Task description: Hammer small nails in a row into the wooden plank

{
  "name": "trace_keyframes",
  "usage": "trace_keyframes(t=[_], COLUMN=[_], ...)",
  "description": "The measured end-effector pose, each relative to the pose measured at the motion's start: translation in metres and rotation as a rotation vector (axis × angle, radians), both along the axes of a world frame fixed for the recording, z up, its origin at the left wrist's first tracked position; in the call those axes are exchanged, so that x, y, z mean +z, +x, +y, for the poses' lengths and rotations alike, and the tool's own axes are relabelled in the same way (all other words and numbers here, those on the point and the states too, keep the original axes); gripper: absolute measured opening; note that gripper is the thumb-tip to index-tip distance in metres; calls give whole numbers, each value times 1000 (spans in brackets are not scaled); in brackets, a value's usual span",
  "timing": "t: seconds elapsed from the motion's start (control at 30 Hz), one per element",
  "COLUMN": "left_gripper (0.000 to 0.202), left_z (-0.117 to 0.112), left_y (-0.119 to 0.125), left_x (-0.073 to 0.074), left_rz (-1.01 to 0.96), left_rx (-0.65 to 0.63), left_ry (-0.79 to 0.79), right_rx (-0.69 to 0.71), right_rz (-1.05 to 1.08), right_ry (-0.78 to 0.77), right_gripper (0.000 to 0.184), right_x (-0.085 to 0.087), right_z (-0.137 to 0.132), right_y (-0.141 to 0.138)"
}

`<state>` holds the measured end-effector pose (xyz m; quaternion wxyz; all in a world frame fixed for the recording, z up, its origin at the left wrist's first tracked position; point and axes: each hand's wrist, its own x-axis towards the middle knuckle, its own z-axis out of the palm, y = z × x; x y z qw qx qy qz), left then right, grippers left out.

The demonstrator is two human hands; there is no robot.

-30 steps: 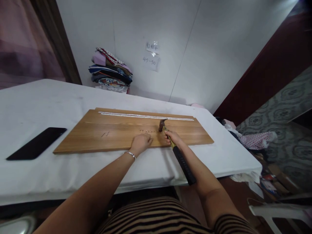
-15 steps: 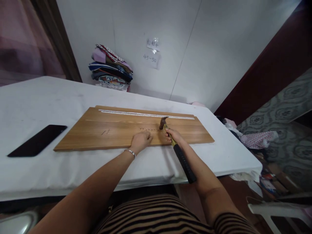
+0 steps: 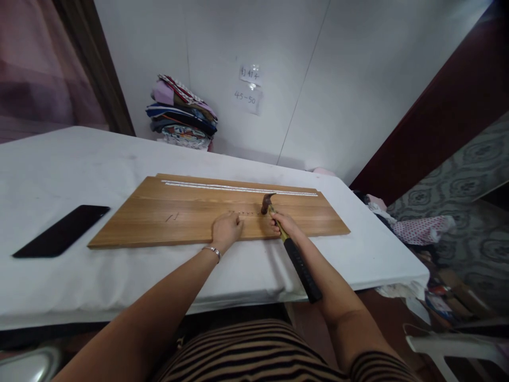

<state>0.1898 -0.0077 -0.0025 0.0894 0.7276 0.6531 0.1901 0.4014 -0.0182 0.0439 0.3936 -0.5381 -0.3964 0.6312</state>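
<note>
Head view, board (image 3: 194, 209), white table (image 3: 95, 159), pale wall (image 3: 278, 48)

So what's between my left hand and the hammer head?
The head view shows a row of small nails on the wooden board between your left hand and the hammer head.

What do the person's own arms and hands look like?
The left hand, ungloved, has a silvery bracelet at the wrist; the right hand is ungloved, with no bracelet visible. The right sleeve is short, tan with black stripes.
</note>
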Motion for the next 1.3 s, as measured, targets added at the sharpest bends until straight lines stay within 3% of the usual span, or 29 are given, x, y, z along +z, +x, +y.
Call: trace_keyframes(t=[0.97,1.3], left_gripper=[31,28], left_z=[0,0], left_y=[2,1], left_x=[2,-1], left_rz=[36,28], left_rx=[-23,-24], left_ry=[-5,4], right_rx=[-26,-22], right_rz=[-29,-22], right_ry=[4,6], right_gripper=[34,40], right_x=[1,-2], right_z=[-2,2], right_y=[-6,-2])
